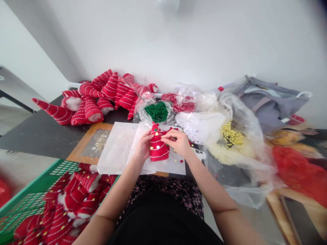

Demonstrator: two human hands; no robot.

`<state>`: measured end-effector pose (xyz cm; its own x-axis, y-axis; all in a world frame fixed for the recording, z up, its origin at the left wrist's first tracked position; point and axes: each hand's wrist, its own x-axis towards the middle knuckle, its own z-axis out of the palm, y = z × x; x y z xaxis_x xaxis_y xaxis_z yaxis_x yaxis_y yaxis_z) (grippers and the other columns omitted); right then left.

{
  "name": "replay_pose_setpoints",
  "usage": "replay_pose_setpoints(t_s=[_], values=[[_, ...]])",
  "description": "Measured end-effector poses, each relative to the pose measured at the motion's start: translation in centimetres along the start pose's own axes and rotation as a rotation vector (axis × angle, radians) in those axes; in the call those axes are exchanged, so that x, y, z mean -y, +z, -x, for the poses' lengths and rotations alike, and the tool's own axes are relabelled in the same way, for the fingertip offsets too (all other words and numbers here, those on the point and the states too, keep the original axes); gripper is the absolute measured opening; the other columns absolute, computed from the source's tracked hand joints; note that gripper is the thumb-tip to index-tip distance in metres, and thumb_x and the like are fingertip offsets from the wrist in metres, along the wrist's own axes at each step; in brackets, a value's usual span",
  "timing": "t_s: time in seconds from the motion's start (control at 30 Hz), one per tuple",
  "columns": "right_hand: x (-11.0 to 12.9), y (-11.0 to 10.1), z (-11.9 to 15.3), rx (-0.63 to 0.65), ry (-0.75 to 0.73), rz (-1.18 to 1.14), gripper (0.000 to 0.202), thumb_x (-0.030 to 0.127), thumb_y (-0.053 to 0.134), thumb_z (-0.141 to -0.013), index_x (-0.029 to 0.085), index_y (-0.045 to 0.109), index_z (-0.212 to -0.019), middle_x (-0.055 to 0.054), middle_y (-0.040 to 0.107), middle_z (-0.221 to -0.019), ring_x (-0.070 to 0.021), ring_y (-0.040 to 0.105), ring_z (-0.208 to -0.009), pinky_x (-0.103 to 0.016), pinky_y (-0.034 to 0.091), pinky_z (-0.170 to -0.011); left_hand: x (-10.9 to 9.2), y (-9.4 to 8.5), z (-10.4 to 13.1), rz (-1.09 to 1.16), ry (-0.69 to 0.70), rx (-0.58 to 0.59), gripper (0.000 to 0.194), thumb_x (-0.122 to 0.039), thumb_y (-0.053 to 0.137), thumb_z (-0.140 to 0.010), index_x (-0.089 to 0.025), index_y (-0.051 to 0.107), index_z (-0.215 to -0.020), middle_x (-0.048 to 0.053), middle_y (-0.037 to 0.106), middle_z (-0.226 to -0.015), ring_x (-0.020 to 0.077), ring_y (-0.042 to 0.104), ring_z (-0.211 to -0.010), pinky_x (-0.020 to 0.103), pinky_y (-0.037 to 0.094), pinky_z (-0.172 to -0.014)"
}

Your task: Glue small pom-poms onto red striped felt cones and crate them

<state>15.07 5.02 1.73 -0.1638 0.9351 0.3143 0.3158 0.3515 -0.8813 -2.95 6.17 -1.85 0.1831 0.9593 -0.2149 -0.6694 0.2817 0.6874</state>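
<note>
A red cone-shaped Christmas tree [158, 153] with white stitched stripes stands upright before me, dotted with small green, white and yellow pom-poms. My left hand [143, 144] grips its left side. At its right side, my right hand [178, 141] has thumb and forefinger pinched together close to the surface; whatever is between them is too small to make out. Under the cone lie white sheets [116, 149]. A few loose red and yellow pom-poms [181, 161] are scattered on the sheet to the right.
Undecorated red cones [89, 109] are heaped at the back left. Bags of green [157, 111], white [190, 131] and yellow pom-poms [232, 134] line the back and right. A green basket [38, 182] of decorated cones stands lower left. Gold snowflakes [100, 141] lie on a brown-edged board.
</note>
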Motion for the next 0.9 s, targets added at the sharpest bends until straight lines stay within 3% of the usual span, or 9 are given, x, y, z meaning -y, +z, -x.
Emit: replay_pose_setpoints(t_s=[0.2,0.4,0.47,0.57,0.6,0.63,0.7,0.8,0.9], values=[[1.0,-0.2,1.0,-0.133,-0.047,0.058,0.022,0.043,0.074,-0.095,0.025,0.086,-0.098,-0.005,0.072,-0.083,-0.0177,0.060,-0.066,-0.033,0.053,-0.063,-0.3,0.2,0.3,0.028,-0.008,0.006,0.040,-0.022,0.086,-0.065,-0.018,0.078,-0.104,0.003,0.081,-0.091,0.0208,0.073,-0.078,0.033,0.055,-0.079],[1.7,-1.8,1.2,-0.356,0.050,-0.002,0.023,0.043,0.075,-0.090,0.023,0.070,-0.080,0.001,0.062,-0.067,-0.0151,0.052,-0.060,-0.028,0.045,-0.057,-0.2,0.0,0.5,-0.011,-0.006,0.060,0.046,-0.025,0.086,-0.066,-0.020,0.076,-0.111,0.003,0.081,-0.092,0.0242,0.076,-0.083,0.035,0.056,-0.082],[1.6,-2.8,0.9,-0.547,0.019,-0.072,0.026,0.044,0.077,-0.088,0.023,0.064,-0.080,0.002,0.060,-0.067,-0.0139,0.051,-0.059,-0.027,0.044,-0.056,-0.2,-0.1,0.6,-0.008,-0.017,0.078,0.046,-0.025,0.086,-0.067,-0.020,0.076,-0.111,0.003,0.081,-0.091,0.0244,0.076,-0.083,0.035,0.057,-0.082],[1.3,-5.0,0.2,-0.990,-0.063,-0.165,0.029,0.048,0.076,-0.086,0.025,0.058,-0.085,0.006,0.053,-0.066,-0.0112,0.042,-0.052,-0.024,0.034,-0.047,-0.4,-0.4,0.9,0.015,-0.017,0.076,0.044,-0.023,0.087,-0.065,-0.019,0.076,-0.108,0.002,0.080,-0.089,0.0212,0.075,-0.078,0.032,0.056,-0.077],[1.3,-5.6,0.0,-1.080,-0.080,-0.169,0.029,0.048,0.076,-0.085,0.025,0.058,-0.089,0.008,0.050,-0.065,-0.0107,0.039,-0.050,-0.024,0.030,-0.046,-0.5,-0.5,0.9,0.019,-0.014,0.075,0.044,-0.023,0.087,-0.065,-0.019,0.075,-0.107,0.002,0.080,-0.089,0.0202,0.075,-0.076,0.031,0.056,-0.076],[1.4,-6.0,-0.1,-1.090,-0.083,-0.151,0.029,0.047,0.076,-0.084,0.025,0.060,-0.091,0.009,0.049,-0.064,-0.0104,0.038,-0.050,-0.024,0.028,-0.045,-0.6,-0.6,1.0,0.021,-0.012,0.078,0.043,-0.022,0.087,-0.065,-0.019,0.075,-0.107,0.002,0.080,-0.088,0.0196,0.074,-0.076,0.030,0.056,-0.075],[1.7,-6.0,-0.1,-0.857,-0.055,-0.059,0.025,0.042,0.079,-0.082,0.023,0.067,-0.092,0.009,0.049,-0.060,-0.0109,0.040,-0.051,-0.024,0.032,-0.048,-0.7,-0.7,1.2,0.019,-0.017,0.089,0.042,-0.022,0.087,-0.066,-0.019,0.075,-0.106,0.002,0.080,-0.088,0.0191,0.074,-0.076,0.029,0.056,-0.075],[2.3,-3.7,0.3,-0.315,-0.053,0.083,0.013,0.034,0.078,-0.085,0.022,0.077,-0.083,0.003,0.058,-0.064,-0.0138,0.051,-0.058,-0.027,0.043,-0.057,-0.6,-0.4,1.5,0.017,-0.033,0.092,0.042,-0.020,0.087,-0.065,-0.018,0.077,-0.105,0.002,0.081,-0.090,0.0184,0.074,-0.077,0.028,0.056,-0.076],[2.7,-1.0,0.6,-0.071,-0.105,0.124,0.009,0.028,0.075,-0.090,0.022,0.081,-0.087,-0.002,0.069,-0.077,-0.0158,0.058,-0.066,-0.030,0.048,-0.065,-0.6,0.0,1.9,-0.002,-0.030,0.082,0.042,-0.018,0.087,-0.065,-0.017,0.078,-0.106,0.002,0.082,-0.093,0.0173,0.074,-0.078,0.027,0.055,-0.078]])
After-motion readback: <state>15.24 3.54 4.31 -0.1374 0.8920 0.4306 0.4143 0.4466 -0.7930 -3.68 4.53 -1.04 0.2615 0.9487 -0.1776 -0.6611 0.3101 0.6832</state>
